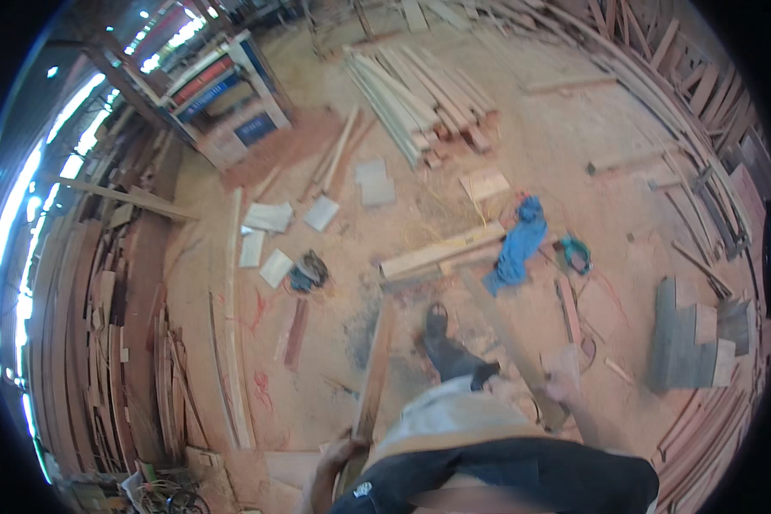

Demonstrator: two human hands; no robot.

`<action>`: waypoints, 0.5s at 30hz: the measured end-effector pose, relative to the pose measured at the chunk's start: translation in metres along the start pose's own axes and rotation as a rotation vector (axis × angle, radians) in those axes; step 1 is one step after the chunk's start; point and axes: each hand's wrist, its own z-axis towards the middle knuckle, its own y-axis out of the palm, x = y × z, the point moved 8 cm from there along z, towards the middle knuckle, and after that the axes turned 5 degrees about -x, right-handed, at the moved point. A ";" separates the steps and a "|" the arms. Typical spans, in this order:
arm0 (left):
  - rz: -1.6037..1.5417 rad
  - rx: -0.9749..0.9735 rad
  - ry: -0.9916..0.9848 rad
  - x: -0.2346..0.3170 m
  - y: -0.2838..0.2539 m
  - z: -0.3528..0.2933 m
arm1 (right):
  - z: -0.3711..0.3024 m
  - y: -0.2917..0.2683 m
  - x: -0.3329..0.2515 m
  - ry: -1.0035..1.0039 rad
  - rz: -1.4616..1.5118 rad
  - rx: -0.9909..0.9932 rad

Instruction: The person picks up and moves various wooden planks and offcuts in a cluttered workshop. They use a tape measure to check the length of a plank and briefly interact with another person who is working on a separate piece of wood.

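My left hand (344, 451) is low in the view, its fingers wrapped around the near end of a long narrow wooden board (374, 368) that points away from me. My right hand (562, 391) grips the edge of a wider plank (507, 338), close to its near end. Both pieces slant toward a short stack of light timber (443, 249) lying crosswise on the floor. One dark shoe (437, 319) shows between the two boards. A blue cloth (520, 244) lies against the right end of the stack. The fingertips of both hands are blurred.
A pile of sawn beams (420, 98) lies at the far middle. Leaning planks (94, 343) line the left side; grey stacked slabs (690, 338) stand at right. A teal coiled item (575, 255), loose sheets (268, 217) and thin cords (259, 313) are scattered over the dusty floor.
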 end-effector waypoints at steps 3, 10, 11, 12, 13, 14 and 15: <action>-0.004 0.017 -0.002 0.089 -0.017 0.041 | 0.056 -0.026 -0.080 -0.088 0.018 0.040; 0.114 0.058 0.039 0.318 -0.045 0.092 | 0.157 -0.084 -0.293 -0.215 -0.053 0.057; 0.087 0.077 0.102 0.347 -0.053 0.097 | 0.170 -0.089 -0.333 -0.248 0.001 0.042; 0.079 0.096 0.139 0.374 -0.061 0.102 | 0.181 -0.098 -0.374 -0.295 -0.001 0.082; 0.081 0.110 0.151 0.398 -0.071 0.106 | 0.188 -0.100 -0.410 -0.317 -0.002 0.108; 0.080 0.109 0.205 0.425 -0.079 0.108 | 0.192 -0.098 -0.444 -0.356 0.022 0.124; 0.088 0.100 0.247 0.451 -0.087 0.111 | 0.199 -0.095 -0.487 -0.439 0.097 0.140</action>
